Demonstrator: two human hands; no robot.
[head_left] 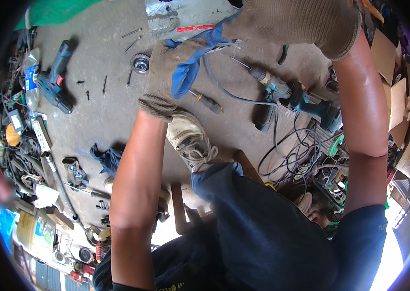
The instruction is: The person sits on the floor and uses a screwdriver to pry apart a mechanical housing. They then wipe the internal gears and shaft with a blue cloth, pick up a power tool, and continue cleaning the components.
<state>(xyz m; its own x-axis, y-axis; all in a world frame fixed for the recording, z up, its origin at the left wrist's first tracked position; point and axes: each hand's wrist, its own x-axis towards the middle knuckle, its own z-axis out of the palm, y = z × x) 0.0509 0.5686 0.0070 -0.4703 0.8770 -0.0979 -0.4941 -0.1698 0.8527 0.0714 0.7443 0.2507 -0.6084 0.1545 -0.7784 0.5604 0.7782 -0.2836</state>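
A grey metal tool housing point(185, 22) with a red stripe is held up at the top edge, partly cut off by the picture's rim. My left hand point(166, 72), in a brown knit glove with a blue coated palm, grips it from below. From the right, my right hand point(292, 24) in a matching glove closes against its right end; those fingertips are mostly hidden. Beneath the hands, a screwdriver point(209, 102) with a yellow and black handle lies on the floor by my shoe point(188, 136). A round metal gear part point(140, 63) rests left of my left glove.
Several loose bolts point(104, 84) lie on the concrete floor. A teal cordless drill point(55, 80) and a plastic bottle point(32, 80) are at the left. At the right are another drill point(270, 82), a teal power tool point(316, 109), coiled black cable point(287, 155) and cardboard boxes point(398, 104).
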